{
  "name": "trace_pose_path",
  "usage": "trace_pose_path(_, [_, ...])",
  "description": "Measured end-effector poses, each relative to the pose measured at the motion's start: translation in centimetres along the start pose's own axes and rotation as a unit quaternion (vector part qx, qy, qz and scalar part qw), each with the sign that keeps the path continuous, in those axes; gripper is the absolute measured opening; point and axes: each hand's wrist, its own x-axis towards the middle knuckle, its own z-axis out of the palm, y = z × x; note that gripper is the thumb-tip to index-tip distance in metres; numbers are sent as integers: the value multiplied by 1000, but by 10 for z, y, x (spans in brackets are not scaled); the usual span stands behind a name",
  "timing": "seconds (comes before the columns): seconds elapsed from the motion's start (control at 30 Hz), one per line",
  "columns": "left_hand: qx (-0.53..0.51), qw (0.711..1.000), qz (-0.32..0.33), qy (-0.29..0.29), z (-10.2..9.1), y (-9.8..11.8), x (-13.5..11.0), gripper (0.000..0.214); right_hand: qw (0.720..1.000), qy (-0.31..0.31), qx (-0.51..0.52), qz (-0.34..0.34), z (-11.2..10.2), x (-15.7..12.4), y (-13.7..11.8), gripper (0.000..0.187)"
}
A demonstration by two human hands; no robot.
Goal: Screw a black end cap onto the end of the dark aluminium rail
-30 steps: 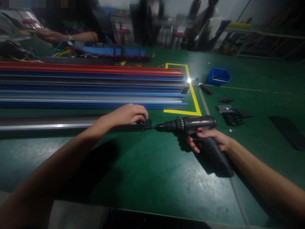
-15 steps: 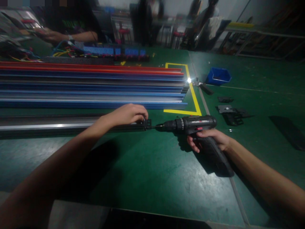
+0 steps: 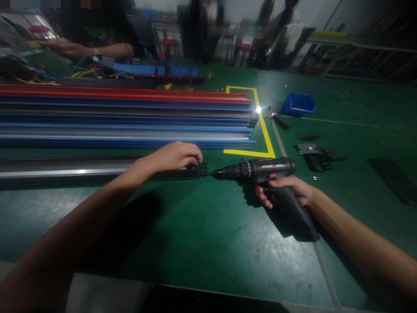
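Observation:
My right hand (image 3: 286,191) is wrapped round the grip of a black cordless drill (image 3: 272,169), which points left with its bit at the end of a long dark metal profile (image 3: 81,171). A small black end bracket (image 3: 203,168) sits on that end, and the bit's tip meets it or is just in front of it. My left hand (image 3: 179,156) rests over the profile's end with its fingers curled down onto the bracket. The fingertips are partly hidden behind the hand.
Several red and blue profiles (image 3: 130,117) lie behind, ending near yellow tape (image 3: 267,134). To the right are a blue bin (image 3: 299,104), a dark-handled tool (image 3: 282,121) and black brackets (image 3: 317,156). A person's hand (image 3: 70,48) shows across the table, beside wiring (image 3: 87,69).

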Motion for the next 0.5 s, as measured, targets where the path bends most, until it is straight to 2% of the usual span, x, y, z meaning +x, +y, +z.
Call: trace_pose_path(0.5, [7, 1000, 5, 1, 0, -1, 0, 23, 1000, -6, 0, 0, -2, 0, 0, 31])
